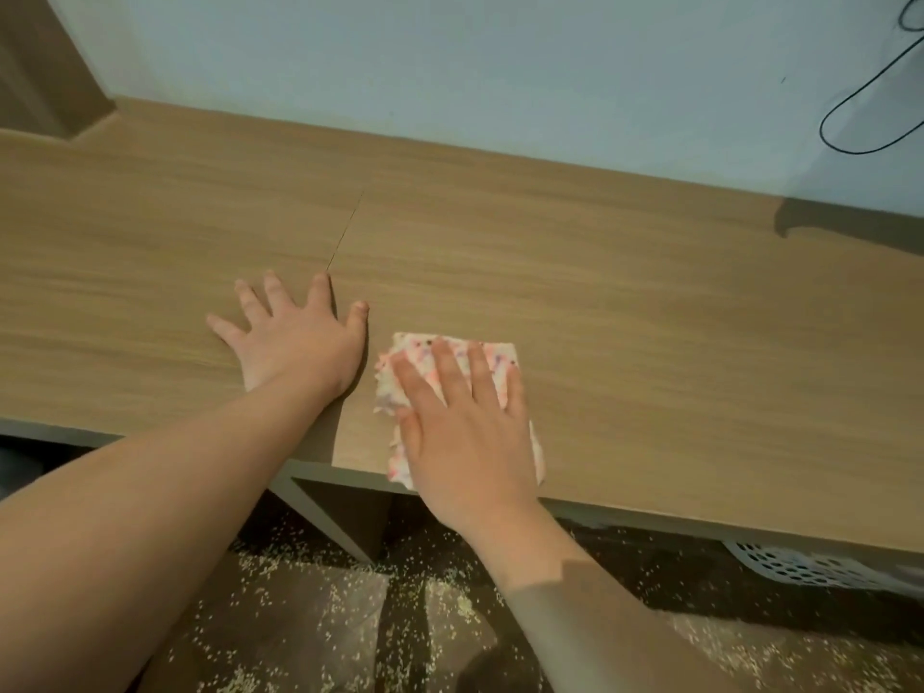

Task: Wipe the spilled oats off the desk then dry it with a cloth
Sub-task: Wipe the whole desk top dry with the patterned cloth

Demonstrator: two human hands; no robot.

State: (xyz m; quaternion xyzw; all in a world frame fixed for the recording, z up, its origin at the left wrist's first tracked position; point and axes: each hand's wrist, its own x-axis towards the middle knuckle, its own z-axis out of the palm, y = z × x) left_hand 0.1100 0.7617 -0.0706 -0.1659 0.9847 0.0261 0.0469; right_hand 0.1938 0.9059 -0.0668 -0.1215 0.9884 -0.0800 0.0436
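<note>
A wooden desk (625,302) runs across the view against a pale wall. My right hand (465,427) lies flat with straight fingers on a white cloth with pink and purple speckles (492,355), pressing it onto the desk near the front edge. My left hand (295,337) rests flat on the bare wood just left of the cloth, fingers spread. I see no oats on the desk top. Spilled oats (310,607) lie scattered over the dark floor below the desk edge.
A black cable (870,87) loops down the wall at the top right. A white perforated basket (810,567) sits under the desk at the right. A wooden upright (45,67) stands at the far left corner. A seam (345,232) crosses the desk top.
</note>
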